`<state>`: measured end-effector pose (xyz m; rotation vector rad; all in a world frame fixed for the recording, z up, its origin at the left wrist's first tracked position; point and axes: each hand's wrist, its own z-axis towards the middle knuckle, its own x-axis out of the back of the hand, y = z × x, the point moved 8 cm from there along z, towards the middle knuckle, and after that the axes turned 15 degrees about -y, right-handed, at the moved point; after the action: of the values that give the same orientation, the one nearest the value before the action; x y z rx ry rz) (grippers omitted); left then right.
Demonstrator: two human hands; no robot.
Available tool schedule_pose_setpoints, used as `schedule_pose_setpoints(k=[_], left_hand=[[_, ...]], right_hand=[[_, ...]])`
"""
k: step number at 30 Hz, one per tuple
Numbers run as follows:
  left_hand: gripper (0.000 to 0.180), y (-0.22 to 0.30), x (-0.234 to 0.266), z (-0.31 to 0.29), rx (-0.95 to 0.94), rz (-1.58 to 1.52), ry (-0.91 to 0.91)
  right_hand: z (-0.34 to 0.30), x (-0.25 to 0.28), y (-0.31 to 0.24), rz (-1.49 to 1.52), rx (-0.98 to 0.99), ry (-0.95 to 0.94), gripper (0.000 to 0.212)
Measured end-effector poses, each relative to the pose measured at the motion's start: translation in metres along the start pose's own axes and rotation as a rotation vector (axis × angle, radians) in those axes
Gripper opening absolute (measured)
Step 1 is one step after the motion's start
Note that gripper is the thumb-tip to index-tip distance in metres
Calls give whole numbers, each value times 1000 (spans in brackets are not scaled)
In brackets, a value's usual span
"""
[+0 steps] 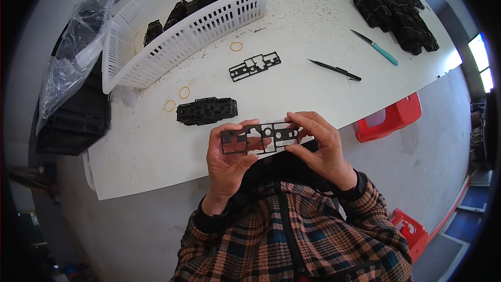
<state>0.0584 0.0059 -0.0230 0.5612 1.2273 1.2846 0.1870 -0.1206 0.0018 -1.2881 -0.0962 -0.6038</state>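
Black frame in both half-curled hands

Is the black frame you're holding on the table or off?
Off: the left hand and right hand hold the frame up; fingers show through its holes.

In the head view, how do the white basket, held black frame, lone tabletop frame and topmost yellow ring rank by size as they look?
White basket
Held black frame
Lone tabletop frame
Topmost yellow ring
The held black frame may look larger from nearness.
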Motion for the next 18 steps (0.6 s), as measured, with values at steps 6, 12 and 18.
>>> schedule_pose_setpoints(k=[6, 12, 18], left_hand=[[62, -3, 2, -1, 41, 99, -1], [71, -3, 4, -3, 91, 139, 19], [62, 14, 9, -4, -9, 301, 59]], right_hand=[[1, 7, -3, -69, 7, -33, 42], [-1, 15, -3, -97, -27, -11, 38], [-3, 25, -9, -139, -38, 9, 35]])
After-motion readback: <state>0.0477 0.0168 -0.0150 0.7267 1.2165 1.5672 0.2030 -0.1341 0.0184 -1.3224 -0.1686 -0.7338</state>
